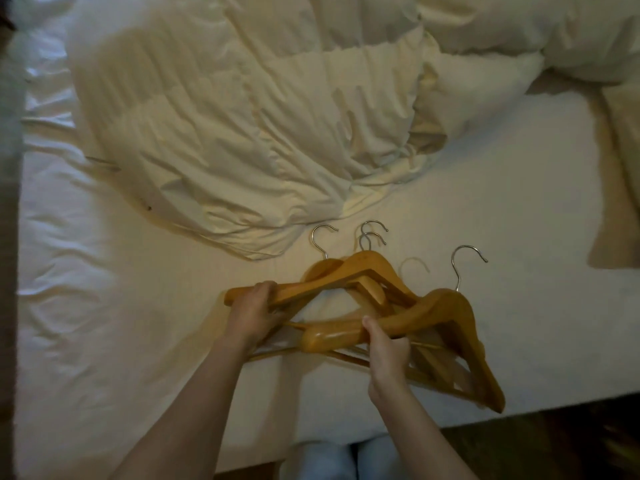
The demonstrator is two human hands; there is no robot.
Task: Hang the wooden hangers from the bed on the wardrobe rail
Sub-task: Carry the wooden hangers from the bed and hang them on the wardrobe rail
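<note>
Gathering is as far as you've got: your left hand (pixel 254 308) is clamped on one end of the wooden hangers (pixel 367 306), your right hand (pixel 388 351) grips an arm of the nearest one, and the pile lies between them on the bed (pixel 519 188). None is hung; no wardrobe rail shows. They're honey-coloured, tangled, their metal hooks pointing away from you.

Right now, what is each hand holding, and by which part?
Left hand grips the left arm ends of the rear hangers. Right hand grips the front hanger on its left arm, near the end.
</note>
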